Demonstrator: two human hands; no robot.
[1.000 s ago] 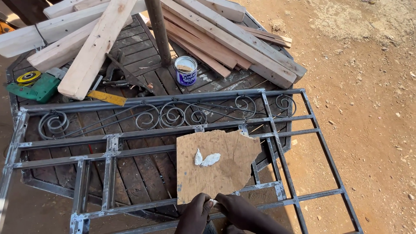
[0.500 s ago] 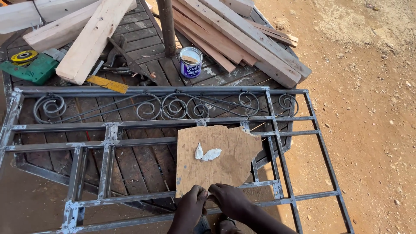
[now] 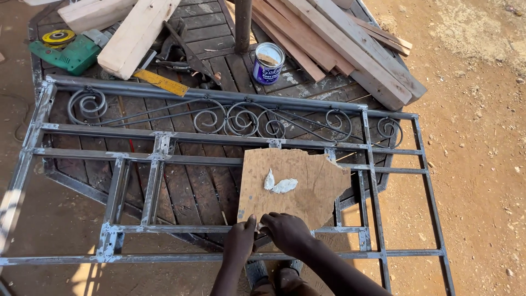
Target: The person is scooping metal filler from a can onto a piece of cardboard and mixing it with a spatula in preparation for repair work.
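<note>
Both hands at near edge of cardboard piece: left hand thumb up against it, right hand curled on edge; actual grip on it unclear. White putty blob mid-cardboard. Cardboard lying on metal grille frame. Farther: open tin, green drill, planks on wooden table.

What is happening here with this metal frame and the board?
A person's left hand and right hand rest at the near edge of a torn brown board that lies on a grey metal window grille. White paste sits on the board. An open tin stands behind.
</note>
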